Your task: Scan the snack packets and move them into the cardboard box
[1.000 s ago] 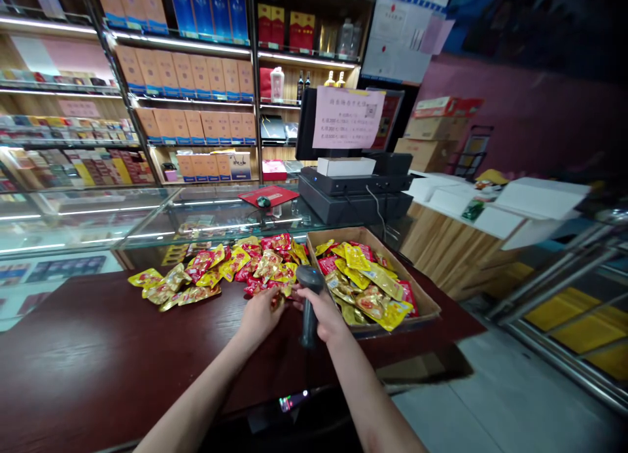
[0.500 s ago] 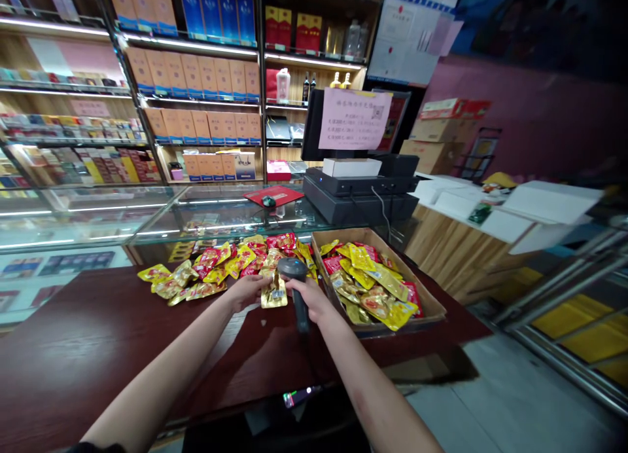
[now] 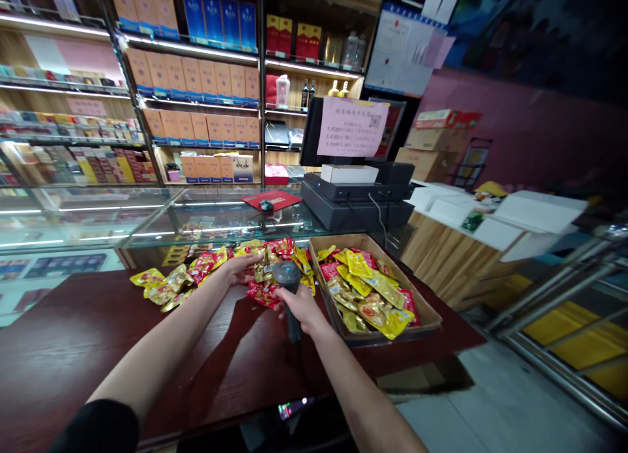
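Observation:
My right hand (image 3: 301, 307) is wrapped around a dark handheld barcode scanner (image 3: 287, 276), its head tilted toward the pile. My left hand (image 3: 239, 270) reaches over the loose snack packets with fingers stretched out, touching or nearly touching a gold packet (image 3: 263, 268). Just below, a red packet (image 3: 263, 294) lies between my two hands on the dark red tabletop (image 3: 206, 348). More gold and yellow packets (image 3: 167, 286) lie to the left, partly hidden by my left forearm. Right of the scanner, a shallow cardboard box (image 3: 330, 302) holds several yellow, gold and red packets.
Behind the packets runs a glass counter (image 3: 157, 224) with a mouse (image 3: 265, 205) on a red mat. A monitor with a pink notice (image 3: 350, 127) stands on a black till (image 3: 353, 207). Below the table edge is a lit phone screen (image 3: 294, 408). Metal rails (image 3: 564, 328) are at right.
My left hand has let go of the gold packet it held by the scanner and moved up-left onto the pile. A red packet now shows between the hands. The scanner stays in my right hand.

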`<action>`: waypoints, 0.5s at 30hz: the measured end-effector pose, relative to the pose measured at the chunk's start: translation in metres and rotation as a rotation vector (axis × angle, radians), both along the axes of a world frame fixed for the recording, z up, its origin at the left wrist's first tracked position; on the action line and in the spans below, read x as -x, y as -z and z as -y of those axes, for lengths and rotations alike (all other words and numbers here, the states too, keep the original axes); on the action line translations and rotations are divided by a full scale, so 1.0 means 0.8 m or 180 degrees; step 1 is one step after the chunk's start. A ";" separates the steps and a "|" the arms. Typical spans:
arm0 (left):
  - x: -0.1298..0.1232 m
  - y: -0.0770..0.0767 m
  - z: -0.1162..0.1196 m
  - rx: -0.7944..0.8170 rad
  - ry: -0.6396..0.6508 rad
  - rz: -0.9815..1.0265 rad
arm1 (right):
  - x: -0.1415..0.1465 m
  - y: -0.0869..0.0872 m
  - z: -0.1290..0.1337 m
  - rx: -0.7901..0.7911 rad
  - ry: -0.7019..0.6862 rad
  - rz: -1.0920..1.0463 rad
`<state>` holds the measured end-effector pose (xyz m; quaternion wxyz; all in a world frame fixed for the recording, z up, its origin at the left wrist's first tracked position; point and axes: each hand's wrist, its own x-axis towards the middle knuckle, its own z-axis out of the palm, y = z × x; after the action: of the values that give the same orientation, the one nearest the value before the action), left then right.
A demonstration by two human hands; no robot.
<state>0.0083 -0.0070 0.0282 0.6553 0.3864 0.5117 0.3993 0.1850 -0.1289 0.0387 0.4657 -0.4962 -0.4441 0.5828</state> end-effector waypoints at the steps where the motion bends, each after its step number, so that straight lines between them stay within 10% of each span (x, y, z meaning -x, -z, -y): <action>1: 0.000 -0.005 -0.005 0.0060 -0.0006 0.0041 | 0.002 -0.002 0.002 -0.0014 0.0000 0.0092; 15: -0.005 -0.050 -0.007 0.0296 0.0124 0.0180 | 0.014 -0.020 0.006 -0.0067 0.0053 0.0318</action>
<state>0.0122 -0.0015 0.0680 0.6944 0.3540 0.5034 0.3731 0.1739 -0.1337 0.0550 0.4530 -0.5234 -0.4688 0.5487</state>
